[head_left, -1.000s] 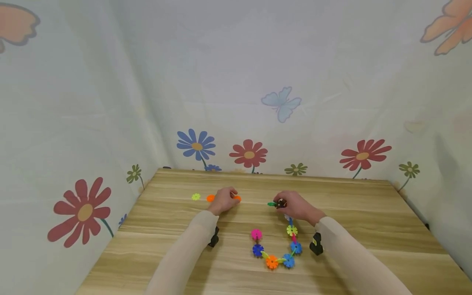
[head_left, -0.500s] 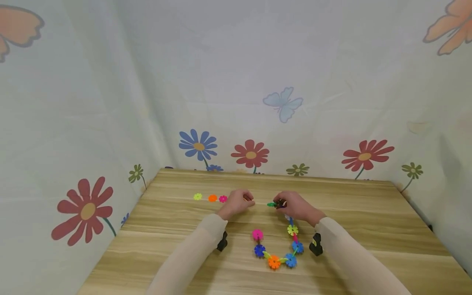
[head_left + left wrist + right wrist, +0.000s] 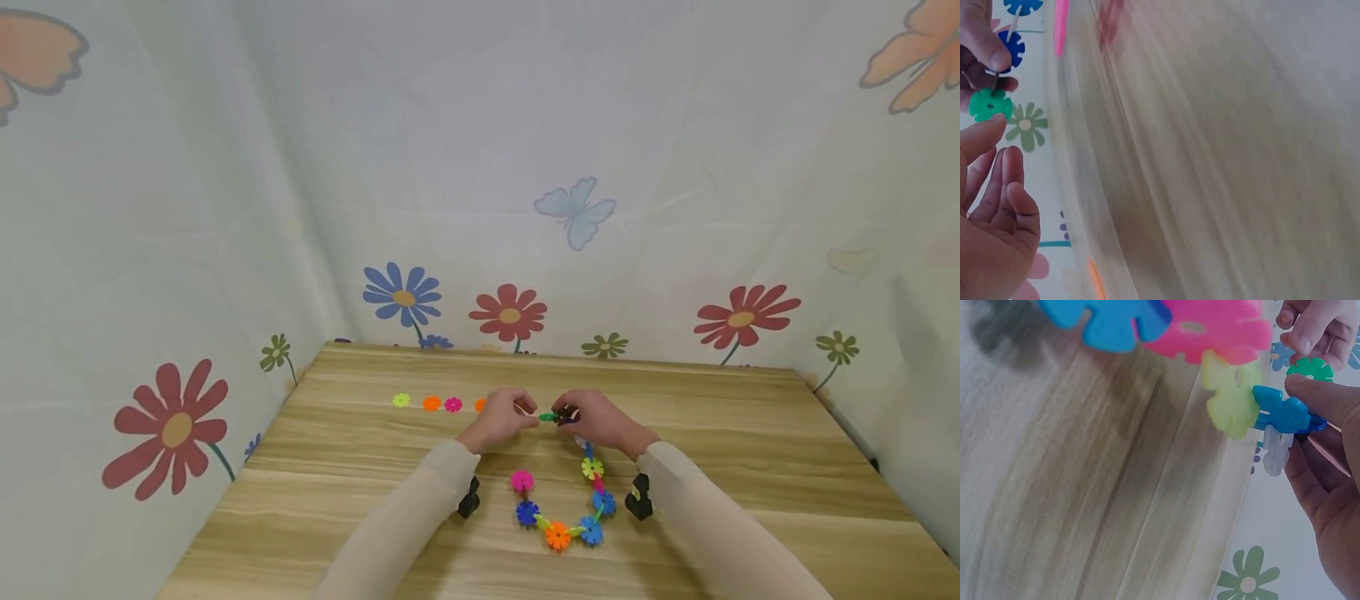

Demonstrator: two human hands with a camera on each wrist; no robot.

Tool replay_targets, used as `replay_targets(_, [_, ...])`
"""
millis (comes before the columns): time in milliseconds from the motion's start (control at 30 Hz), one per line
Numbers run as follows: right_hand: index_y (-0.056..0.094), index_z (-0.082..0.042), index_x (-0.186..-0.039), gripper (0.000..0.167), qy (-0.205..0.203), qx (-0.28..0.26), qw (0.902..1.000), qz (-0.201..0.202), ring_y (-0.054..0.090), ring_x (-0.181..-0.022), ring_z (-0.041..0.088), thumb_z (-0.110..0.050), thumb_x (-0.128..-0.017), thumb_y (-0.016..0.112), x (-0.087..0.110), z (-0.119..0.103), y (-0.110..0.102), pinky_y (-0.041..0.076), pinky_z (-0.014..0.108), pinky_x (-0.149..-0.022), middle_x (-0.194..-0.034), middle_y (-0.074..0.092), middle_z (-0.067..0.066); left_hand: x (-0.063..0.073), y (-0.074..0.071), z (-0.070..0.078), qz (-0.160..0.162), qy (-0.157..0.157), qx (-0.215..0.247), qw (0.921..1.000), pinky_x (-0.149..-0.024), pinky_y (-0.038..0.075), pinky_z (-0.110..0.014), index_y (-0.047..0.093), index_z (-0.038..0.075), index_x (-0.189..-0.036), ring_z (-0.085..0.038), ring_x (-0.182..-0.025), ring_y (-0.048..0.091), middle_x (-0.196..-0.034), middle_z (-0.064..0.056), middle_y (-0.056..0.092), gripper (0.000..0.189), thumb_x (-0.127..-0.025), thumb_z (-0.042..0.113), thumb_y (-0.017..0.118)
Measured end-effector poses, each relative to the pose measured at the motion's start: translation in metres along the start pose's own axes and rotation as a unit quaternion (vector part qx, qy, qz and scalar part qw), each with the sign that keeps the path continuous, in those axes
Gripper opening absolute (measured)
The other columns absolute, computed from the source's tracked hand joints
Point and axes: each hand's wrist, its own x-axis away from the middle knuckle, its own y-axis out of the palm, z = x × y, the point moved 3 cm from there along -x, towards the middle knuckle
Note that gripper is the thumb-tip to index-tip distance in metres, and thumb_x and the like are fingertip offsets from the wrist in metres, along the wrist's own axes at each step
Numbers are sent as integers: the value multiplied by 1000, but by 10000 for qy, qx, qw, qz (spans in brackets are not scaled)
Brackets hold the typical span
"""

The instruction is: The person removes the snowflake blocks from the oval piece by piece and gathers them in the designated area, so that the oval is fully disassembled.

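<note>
A chain of interlocking plastic flower-shaped discs curves over the table in the head view, from a pink disc (image 3: 522, 481) round past an orange disc (image 3: 557, 536) and up to my right hand (image 3: 600, 419). That hand pinches the chain near its far end, its thumb against a dark blue disc (image 3: 1015, 49). A green disc (image 3: 982, 107) sticks out past the fingertips, joined by a dark edge-on piece. My left hand (image 3: 504, 419) comes close from the left, its thumb tip right at the green disc's edge. Nothing shows between its loosely bent fingers.
Loose discs lie in a row at the table's back left: a yellow-green disc (image 3: 401, 400), an orange disc (image 3: 431, 403), a pink disc (image 3: 453, 404) and another orange disc (image 3: 481, 405), partly hidden by the left hand. A flower-printed curtain (image 3: 465, 150) stands behind the wooden table (image 3: 720, 433).
My left hand has moved right, from over the loose discs to the green disc, uncovering the pink disc and an orange one. The right hand keeps its grip and has hardly moved.
</note>
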Motion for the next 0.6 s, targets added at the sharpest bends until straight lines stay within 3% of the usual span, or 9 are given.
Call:
replay_targets(133, [66,-6,-104,24,-38,23,10000,7,64,-85,17,-6,-81,74,0,-2,-1,53,30,-72,-95,66,2,0,4,4,29,47,91,9999,-64,50,-24,65,11,-88,-10,-78,60,-85,4,62,9,-83,13,73])
replay_targets(600, [65,-9,-105,23,-22,-113,9999,-56,64,-86,15,-6,-83,72,-1,1,2,53,29,-73,-96,66,1,1,9,14,249,89,105,9996,-60,47,-23,64,10,-78,-10,-66,55,-73,4,61,10,-83,8,73])
